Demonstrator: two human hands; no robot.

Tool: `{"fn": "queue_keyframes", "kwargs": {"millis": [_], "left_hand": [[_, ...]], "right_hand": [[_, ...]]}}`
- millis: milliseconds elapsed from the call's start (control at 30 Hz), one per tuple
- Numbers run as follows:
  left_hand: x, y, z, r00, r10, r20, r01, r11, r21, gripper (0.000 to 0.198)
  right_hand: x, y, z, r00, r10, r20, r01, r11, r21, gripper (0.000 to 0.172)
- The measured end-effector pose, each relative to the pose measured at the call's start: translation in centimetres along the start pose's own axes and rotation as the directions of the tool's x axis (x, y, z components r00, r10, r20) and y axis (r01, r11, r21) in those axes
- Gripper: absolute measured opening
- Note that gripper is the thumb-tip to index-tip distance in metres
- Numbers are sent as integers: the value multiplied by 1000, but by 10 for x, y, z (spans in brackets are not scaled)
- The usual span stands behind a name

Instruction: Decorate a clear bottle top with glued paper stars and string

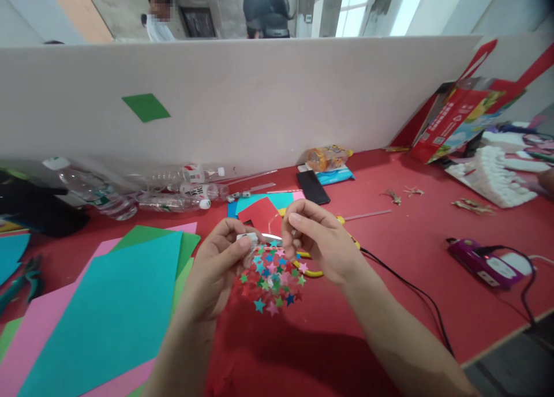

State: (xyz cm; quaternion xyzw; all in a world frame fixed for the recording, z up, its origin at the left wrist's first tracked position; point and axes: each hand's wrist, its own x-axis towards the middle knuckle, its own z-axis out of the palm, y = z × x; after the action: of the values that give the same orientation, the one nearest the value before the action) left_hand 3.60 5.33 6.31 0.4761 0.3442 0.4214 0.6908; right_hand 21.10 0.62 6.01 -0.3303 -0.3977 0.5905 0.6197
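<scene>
My left hand (219, 261) is closed around the neck end of a clear plastic bottle piece (272, 281), thumb against its white cap (246, 236). Small paper stars in blue, green, pink and red dot the clear surface, which hangs over the red tabletop. My right hand (322, 238) hovers just to the right of it, thumb and forefinger pinched together. Whatever those fingertips hold, if anything, is too small to make out. Behind the hands lies a yellow-handled tool (311, 273), partly hidden, with a black cord running right.
Coloured paper sheets (112, 310) and teal-handled pliers (28, 278) lie at left. Clear bottles (97, 192) line the white partition (259, 97). A phone (312, 187), a purple power strip (485, 263) and a red carton (459, 120) are farther right. People are beyond the partition.
</scene>
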Motion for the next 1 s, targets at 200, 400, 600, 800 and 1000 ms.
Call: {"fn": "queue_keyframes", "kwargs": {"millis": [200,400,600,800,1000], "left_hand": [[7,-1,-11,1000,-23,-5,23,998,-58,12],[8,2,-17,1000,22,-3,-22,998,-56,15],[8,3,-24,991,109,-76,-99,987,128,19],[9,3,-26,929,362,-72,-225,712,665,10],[7,2,-25,966,255,-51,-214,890,403,26]], "right_hand": [[4,-2,-12,997,-48,-64,52,996,66,9],[7,-6,-25,901,-327,-284,192,890,-414,5],[10,-12,-30,930,-248,-271,189,956,-226,16],[13,-15,-33,968,-176,-177,177,984,-13,20],[12,-18,-38,980,-158,-117,158,987,-8,10]]}}
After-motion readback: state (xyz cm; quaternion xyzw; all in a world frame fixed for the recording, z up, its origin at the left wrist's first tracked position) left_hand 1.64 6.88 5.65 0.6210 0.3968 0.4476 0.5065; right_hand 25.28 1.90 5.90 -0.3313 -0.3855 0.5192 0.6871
